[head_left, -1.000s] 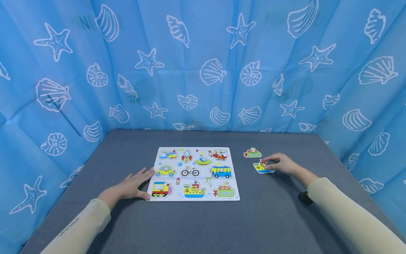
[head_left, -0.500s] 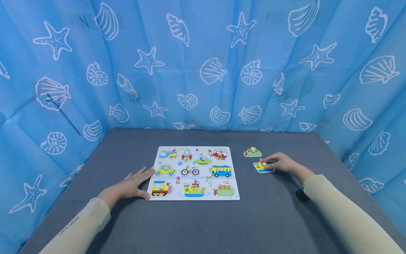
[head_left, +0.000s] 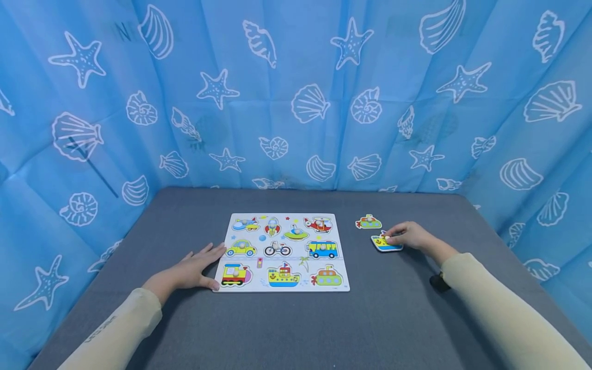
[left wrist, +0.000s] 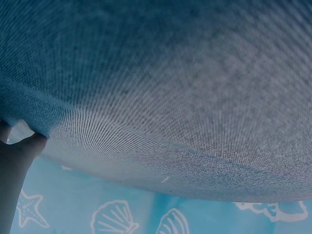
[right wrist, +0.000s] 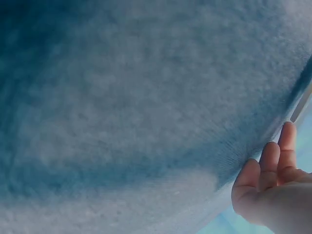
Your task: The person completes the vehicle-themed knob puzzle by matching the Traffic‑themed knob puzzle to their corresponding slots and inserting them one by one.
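Observation:
A white puzzle board (head_left: 282, 261) with printed vehicles lies on the grey table. My left hand (head_left: 191, 269) rests at its left edge, fingers spread, thumb by the lower left corner. To the right of the board, my right hand (head_left: 409, 236) pinches the knob of a ship puzzle piece (head_left: 384, 244), which appears slightly raised off the table. Just behind it lies a submarine puzzle piece (head_left: 368, 222). In the left wrist view, part of the left hand (left wrist: 19, 156) shows at the left edge. The right wrist view shows the right hand's curled fingers (right wrist: 265, 168) near a thin piece edge (right wrist: 301, 105).
Several knobbed pieces sit in the board, among them a train (head_left: 236, 275), a car (head_left: 240, 248) and a bus (head_left: 322, 250). The grey table (head_left: 296, 329) runs back to a blue curtain (head_left: 296, 92) with shell and starfish prints.
The ship piece has shifted slightly to the right and seems to have lifted, with a dark edge now showing beneath it. The left hand and board stay in place.

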Available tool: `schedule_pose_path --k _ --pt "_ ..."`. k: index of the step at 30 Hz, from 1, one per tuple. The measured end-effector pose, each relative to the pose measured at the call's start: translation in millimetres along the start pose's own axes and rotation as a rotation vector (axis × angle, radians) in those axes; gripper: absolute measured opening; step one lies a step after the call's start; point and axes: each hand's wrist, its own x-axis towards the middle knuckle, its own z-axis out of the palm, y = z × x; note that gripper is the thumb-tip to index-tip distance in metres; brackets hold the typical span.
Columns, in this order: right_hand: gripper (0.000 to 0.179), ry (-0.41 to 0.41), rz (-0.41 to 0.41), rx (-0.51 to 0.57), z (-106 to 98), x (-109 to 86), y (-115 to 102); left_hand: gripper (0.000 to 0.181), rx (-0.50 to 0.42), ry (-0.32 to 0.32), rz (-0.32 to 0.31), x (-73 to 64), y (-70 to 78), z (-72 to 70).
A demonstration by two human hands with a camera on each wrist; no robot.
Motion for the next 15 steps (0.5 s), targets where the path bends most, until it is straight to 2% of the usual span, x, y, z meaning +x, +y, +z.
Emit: schedule_pose_path --k 5,15 --pt "0.032 0.007 0.036 0.029 -1 -5.2 -4 0.106 -0.001 -0.002 -0.005 -0.4 0.7 0.1" --pt "0.036 0.045 0.045 0.052 3 -20.0 -19 0.106 -0.005 0.001 -0.002 -1.2 1.4 -0.5"
